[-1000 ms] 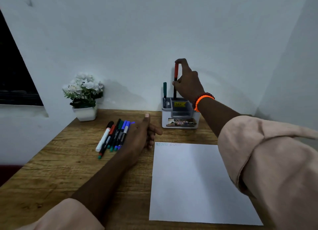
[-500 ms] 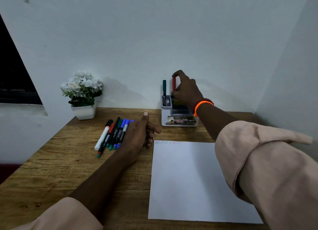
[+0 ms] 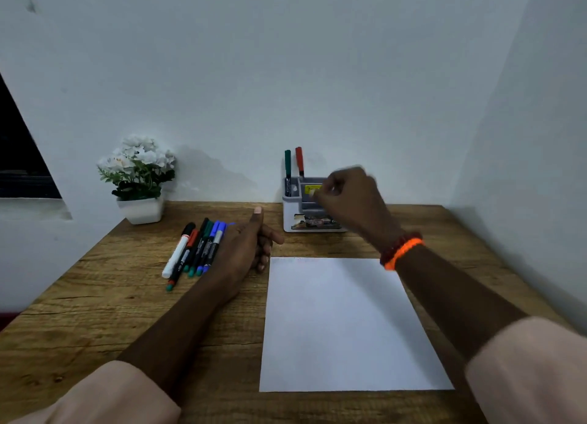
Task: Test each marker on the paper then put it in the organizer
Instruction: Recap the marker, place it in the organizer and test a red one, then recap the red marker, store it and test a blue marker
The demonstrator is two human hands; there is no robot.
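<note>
Head view: two markers standing in the organizer, both hands holding nothing.
The red marker is standing upright beside the green marker in the organizer at twelve o'clock on the desk. The right hand is hovering blurred in front of it, fingers curled, holding nothing. The left hand is resting at ten o'clock of the paper, loosely curled, thumb up, beside the loose markers.
</note>
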